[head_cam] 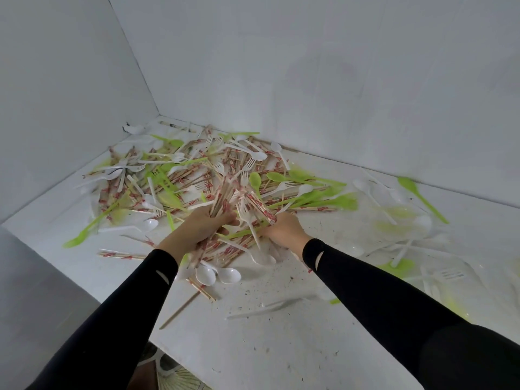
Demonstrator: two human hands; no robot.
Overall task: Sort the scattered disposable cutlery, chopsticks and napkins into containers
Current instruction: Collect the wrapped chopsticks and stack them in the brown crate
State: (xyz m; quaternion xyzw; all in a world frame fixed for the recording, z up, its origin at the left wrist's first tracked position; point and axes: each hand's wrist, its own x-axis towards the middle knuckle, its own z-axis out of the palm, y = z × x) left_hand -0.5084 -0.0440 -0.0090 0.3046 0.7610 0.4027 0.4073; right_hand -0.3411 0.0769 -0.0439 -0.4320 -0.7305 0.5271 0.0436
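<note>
Now gathering step: left hand (202, 225) grip curled round chopsticks (222, 198) at near edge of pile (183, 175); right hand (282, 228) grip pinching wrapped pair (259, 205) just beside them. No containers in view. Next, likely: join pair to chopsticks, shake stray forks (244, 211) loose.

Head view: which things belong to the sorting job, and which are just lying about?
Job: chopsticks gripped by the left hand; right hand in the pile; white spoons; white forks; green spoons.
Lying about: dark specks on the white table; patterned thing below its edge.
</note>
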